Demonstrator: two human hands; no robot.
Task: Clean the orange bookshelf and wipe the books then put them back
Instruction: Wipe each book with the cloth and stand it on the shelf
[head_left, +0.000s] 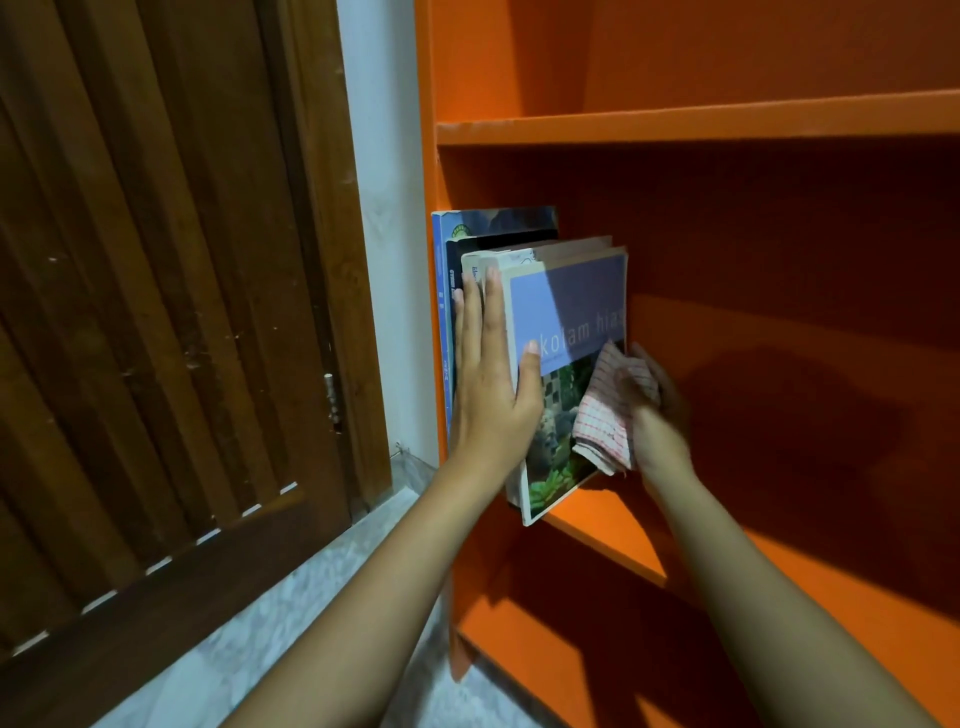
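Note:
Several books stand upright at the left end of the middle board of the orange bookshelf (769, 122). The outermost one, a purple book with a garden photo on its cover (571, 312), sticks out past the board's front edge. My left hand (491, 384) lies flat with straight fingers against the book spines, thumb on the purple book's cover. My right hand (657, 410) grips a crumpled red-and-white checked cloth (605, 423) and holds it against the lower part of that cover. A tall blue book (441, 312) stands against the shelf's left wall.
A dark wooden slatted door (156, 312) fills the left side, with a white wall strip (384, 208) between it and the shelf. Grey speckled floor (291, 623) lies below. The boards above and below the books hold nothing in view.

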